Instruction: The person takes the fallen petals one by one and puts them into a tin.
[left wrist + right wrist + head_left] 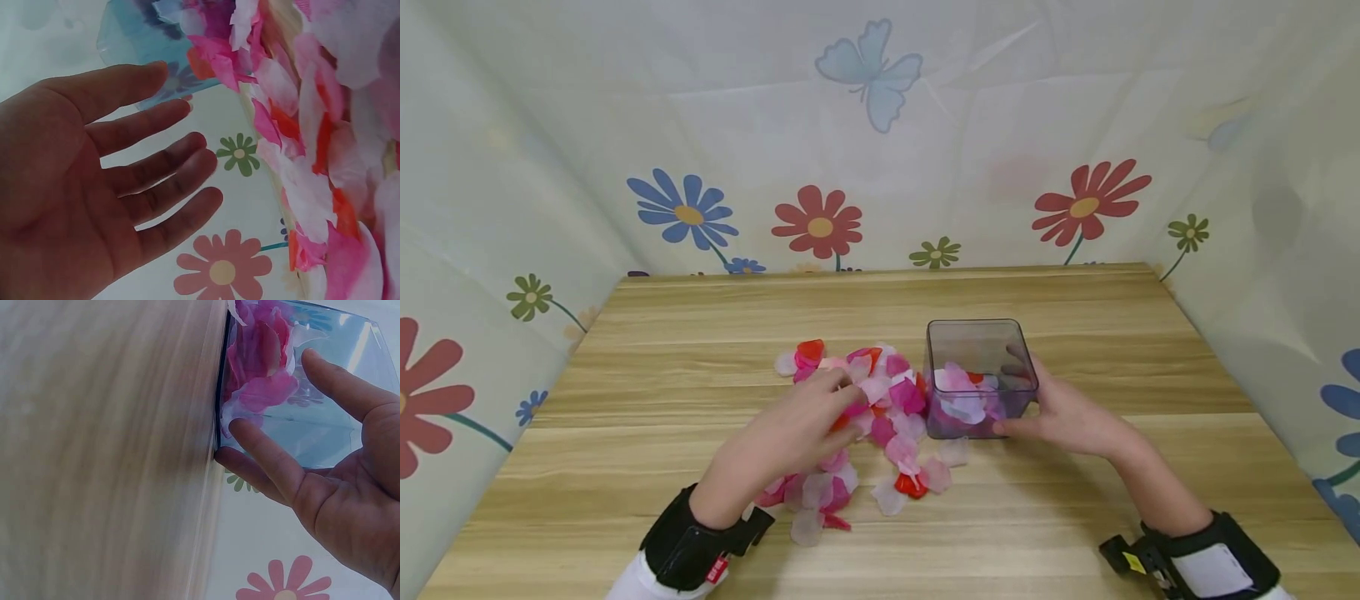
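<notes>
Loose fabric flower petals in pink, white and red lie in a heap on the wooden table. Over the heap's left part is my left hand; in the left wrist view its fingers are spread, slightly bent, with nothing between them. A clear, grey-tinted square plastic box stands upright right of the heap, its top uncovered. Some petals lie at its bottom. My right hand holds the box at its right side, thumb toward the front and fingers along the far part of the wall.
A wood-grain table carries everything. Behind it and at both sides hangs a white curtain printed with flowers and a butterfly. A few petals are scattered toward the table's near edge, in front of the heap.
</notes>
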`<state>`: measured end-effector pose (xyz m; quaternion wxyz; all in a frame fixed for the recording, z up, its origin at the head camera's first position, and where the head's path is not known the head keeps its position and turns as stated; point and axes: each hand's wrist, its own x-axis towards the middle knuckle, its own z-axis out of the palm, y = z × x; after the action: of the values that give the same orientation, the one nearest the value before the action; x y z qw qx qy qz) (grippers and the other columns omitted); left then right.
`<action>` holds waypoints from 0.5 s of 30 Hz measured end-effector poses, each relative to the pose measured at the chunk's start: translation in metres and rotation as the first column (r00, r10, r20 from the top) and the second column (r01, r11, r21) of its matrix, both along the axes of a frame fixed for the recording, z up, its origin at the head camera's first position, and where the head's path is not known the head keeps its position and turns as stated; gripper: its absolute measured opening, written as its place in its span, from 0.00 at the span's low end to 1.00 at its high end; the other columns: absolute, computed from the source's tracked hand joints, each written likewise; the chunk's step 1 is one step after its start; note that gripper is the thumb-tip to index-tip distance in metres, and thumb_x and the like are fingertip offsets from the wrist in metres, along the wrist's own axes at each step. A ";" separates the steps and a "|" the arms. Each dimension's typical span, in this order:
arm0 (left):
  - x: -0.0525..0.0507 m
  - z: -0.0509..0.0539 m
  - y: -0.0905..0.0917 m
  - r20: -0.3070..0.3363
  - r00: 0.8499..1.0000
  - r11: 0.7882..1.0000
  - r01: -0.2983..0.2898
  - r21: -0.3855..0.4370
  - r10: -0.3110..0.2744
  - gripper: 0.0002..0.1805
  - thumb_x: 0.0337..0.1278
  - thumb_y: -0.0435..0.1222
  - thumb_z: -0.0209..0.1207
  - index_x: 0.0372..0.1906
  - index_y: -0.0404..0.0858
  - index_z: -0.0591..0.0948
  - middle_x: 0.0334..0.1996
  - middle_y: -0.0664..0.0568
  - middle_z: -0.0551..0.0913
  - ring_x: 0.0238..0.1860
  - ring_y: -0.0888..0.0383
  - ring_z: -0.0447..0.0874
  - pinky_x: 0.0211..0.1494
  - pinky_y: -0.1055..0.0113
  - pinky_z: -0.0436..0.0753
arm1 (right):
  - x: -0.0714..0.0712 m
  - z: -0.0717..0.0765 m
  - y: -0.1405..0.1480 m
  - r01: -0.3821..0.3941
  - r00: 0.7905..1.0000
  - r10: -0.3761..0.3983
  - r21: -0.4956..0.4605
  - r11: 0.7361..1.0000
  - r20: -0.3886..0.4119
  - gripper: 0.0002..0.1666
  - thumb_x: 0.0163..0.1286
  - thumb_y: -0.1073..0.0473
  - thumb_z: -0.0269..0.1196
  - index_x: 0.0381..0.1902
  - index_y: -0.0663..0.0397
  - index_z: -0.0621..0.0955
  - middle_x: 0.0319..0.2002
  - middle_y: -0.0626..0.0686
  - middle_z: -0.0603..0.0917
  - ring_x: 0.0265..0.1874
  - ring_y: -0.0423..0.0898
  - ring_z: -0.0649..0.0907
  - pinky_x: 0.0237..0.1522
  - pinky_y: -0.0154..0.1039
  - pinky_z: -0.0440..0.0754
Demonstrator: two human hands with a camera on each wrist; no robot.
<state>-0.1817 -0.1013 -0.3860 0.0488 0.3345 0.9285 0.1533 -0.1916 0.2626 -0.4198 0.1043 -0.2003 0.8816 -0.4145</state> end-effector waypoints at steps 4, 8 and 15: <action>0.001 -0.003 -0.005 -0.017 0.999 1.000 0.027 -0.002 -0.027 0.21 0.60 0.41 0.73 0.54 0.37 0.83 0.44 0.50 0.78 0.41 0.59 0.73 0.44 0.66 0.82 | 0.000 -0.001 0.000 -0.002 1.000 0.002 -0.007 1.000 -0.001 0.67 0.61 0.53 0.78 0.80 0.60 0.44 0.72 0.75 0.63 0.69 0.72 0.68 0.65 0.69 0.66; 0.003 -0.005 -0.009 -0.035 0.998 0.999 0.053 -0.012 -0.054 0.19 0.60 0.40 0.73 0.52 0.37 0.84 0.44 0.49 0.80 0.42 0.58 0.74 0.47 0.64 0.83 | 0.000 0.000 0.000 -0.004 1.000 0.004 -0.015 1.000 0.001 0.67 0.61 0.53 0.78 0.80 0.61 0.44 0.73 0.75 0.62 0.69 0.72 0.68 0.65 0.68 0.66; 0.006 -0.002 -0.013 0.079 0.997 0.997 0.022 -0.072 -0.016 0.23 0.60 0.41 0.72 0.59 0.42 0.84 0.49 0.53 0.78 0.46 0.59 0.76 0.49 0.66 0.83 | -0.001 0.000 0.000 -0.010 1.000 0.010 -0.028 1.000 0.007 0.67 0.61 0.54 0.78 0.80 0.61 0.43 0.74 0.74 0.60 0.70 0.72 0.66 0.66 0.69 0.66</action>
<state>-0.1753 -0.1138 -0.3885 0.0988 0.3350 0.9277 0.1319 -0.1926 0.2626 -0.4200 0.1067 -0.2047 0.8744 -0.4268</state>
